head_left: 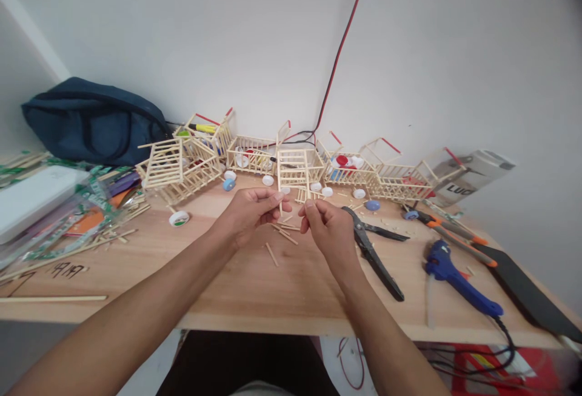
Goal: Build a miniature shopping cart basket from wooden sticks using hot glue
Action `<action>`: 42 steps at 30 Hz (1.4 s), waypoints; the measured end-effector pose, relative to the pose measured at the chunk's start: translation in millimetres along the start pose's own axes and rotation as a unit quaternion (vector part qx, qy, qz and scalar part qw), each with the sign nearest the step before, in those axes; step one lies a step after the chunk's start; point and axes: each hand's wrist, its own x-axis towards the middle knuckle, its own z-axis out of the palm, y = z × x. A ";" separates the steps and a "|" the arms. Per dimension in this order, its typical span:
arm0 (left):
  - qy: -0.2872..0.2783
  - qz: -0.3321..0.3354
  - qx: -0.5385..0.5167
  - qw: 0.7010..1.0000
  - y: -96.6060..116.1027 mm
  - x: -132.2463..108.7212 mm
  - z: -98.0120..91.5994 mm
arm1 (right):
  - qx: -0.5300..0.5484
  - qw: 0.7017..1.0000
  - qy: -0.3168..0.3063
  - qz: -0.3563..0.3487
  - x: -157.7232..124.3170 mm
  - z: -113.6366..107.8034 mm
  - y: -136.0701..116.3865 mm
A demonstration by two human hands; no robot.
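My left hand and my right hand are raised above the middle of the table. Between them is a small ladder-like frame of wooden sticks, with two long rails and several cross rungs. My left thumb and fingers pinch the lower end of its left rail. The lower end of the right rail is between my right thumb and forefinger. Beyond it stand several small wooden-stick carts with bottle-cap wheels. Loose stick pieces lie on the table below my hands.
Right of my right hand lie black-handled cutters, a blue glue gun and orange-handled pliers. A dark blue bag and a white box are at the left. A red and black cable runs down the wall.
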 end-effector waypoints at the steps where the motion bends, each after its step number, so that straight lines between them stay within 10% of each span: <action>1: 0.000 0.000 0.000 1.000 0.3 -0.2 0.1 | -0.001 1.000 0.000 -0.001 0.1 0.1 0.0; 42: 0.001 0.018 0.016 1.000 5.9 2.2 -2.5 | 0.073 0.996 -0.045 0.001 11.1 -3.9 19.0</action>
